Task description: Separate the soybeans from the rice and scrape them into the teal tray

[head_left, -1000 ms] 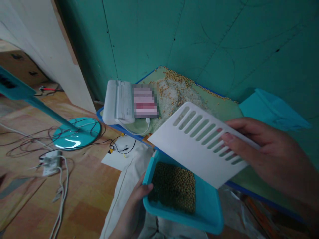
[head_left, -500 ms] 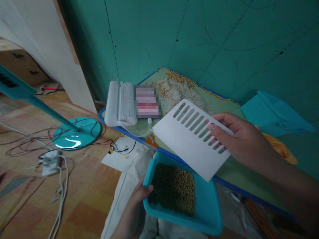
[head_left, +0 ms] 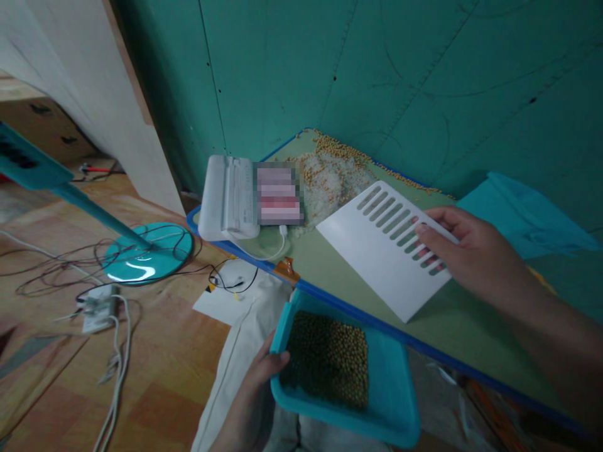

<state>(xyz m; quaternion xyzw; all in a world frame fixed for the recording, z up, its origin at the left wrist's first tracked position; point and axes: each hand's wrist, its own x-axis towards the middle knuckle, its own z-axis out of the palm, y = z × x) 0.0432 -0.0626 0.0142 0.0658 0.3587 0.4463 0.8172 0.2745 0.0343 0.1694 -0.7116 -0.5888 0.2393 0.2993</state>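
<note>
My left hand (head_left: 266, 370) grips the left rim of a teal plastic tray (head_left: 393, 389), thumb over the edge, below the table's front edge. Inside lie dark green beans (head_left: 301, 358) on the left and yellow soybeans (head_left: 351, 361) beside them. My right hand (head_left: 452, 242) is closed on a white slotted plastic sheet (head_left: 372, 257), thumb on the slots, held tilted above the table. Past the sheet, a heap of white grains (head_left: 330, 182) with soybeans (head_left: 339, 147) mixed in and strewn around it lies on the table top.
On the table's left stand a white device (head_left: 228, 198) and a blurred-out screen (head_left: 279, 194) with a white cable. A teal cloth-like piece (head_left: 513, 213) lies at the right. A teal stand base (head_left: 146, 254), wires and a power strip (head_left: 100, 307) occupy the floor.
My right hand has moved the slotted sheet to the right and slightly up, away from the tray. The left hand and the tray have hardly moved.
</note>
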